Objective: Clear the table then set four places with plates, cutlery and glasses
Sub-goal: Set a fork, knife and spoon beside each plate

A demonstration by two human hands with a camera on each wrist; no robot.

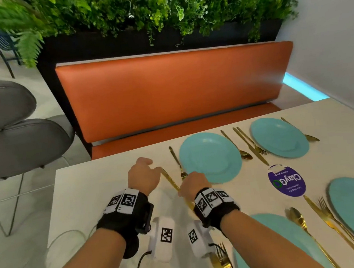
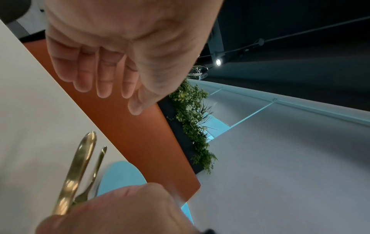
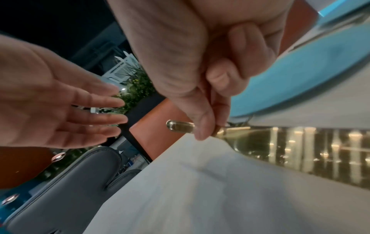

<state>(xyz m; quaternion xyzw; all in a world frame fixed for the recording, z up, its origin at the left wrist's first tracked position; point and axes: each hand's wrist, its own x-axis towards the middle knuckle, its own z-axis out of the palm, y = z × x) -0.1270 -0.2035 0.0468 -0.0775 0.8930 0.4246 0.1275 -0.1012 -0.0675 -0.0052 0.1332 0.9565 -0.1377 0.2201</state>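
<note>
Four turquoise plates lie on the white table (image 1: 95, 197), each with gold cutlery beside it. My right hand (image 1: 192, 183) pinches a gold knife (image 1: 172, 181) between thumb and fingers, just left of the far-left plate (image 1: 209, 157) and its fork (image 1: 177, 162). In the right wrist view the knife (image 3: 280, 145) is held low over the table, its rounded end poking out past my thumb. My left hand (image 1: 151, 166) hovers close to that end with relaxed fingers (image 2: 104, 76), holding nothing. The knife (image 2: 78, 166) and fork (image 2: 96, 171) lie side by side below it.
A round purple sign (image 1: 286, 180) lies between the plates. A clear glass (image 1: 64, 250) stands near the table's left front edge. An orange bench (image 1: 174, 95) runs along the far side, a grey chair (image 1: 16, 136) stands at the left, and a planter sits behind.
</note>
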